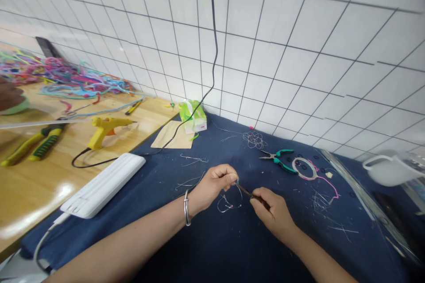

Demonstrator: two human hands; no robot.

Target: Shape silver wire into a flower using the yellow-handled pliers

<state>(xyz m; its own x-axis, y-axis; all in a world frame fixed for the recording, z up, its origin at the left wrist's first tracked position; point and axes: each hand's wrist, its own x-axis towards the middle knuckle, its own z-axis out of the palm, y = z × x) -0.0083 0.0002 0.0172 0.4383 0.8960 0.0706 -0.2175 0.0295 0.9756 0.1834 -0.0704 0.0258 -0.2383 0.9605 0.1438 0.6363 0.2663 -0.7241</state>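
My left hand (214, 183), with a silver bangle at the wrist, is closed in a pinch on a thin silver wire. The wire piece (226, 207) hangs below the fingers in open loops, with small pinkish beads on it. My right hand (272, 213) is wrapped round dark slim pliers (245, 190), their handles mostly hidden in the palm. The tips of the pliers meet the wire right by my left fingertips. Both hands are just above the dark blue cloth (199, 252).
Teal-handled pliers (280, 159), a coiled wire flower (255, 139), a ring-shaped spool (304, 169) and wire scraps lie beyond my hands. At left are a white power bank (102, 185), a yellow glue gun (106, 130) and yellow-green pliers (43, 141). A white jug (387, 170) stands at right.
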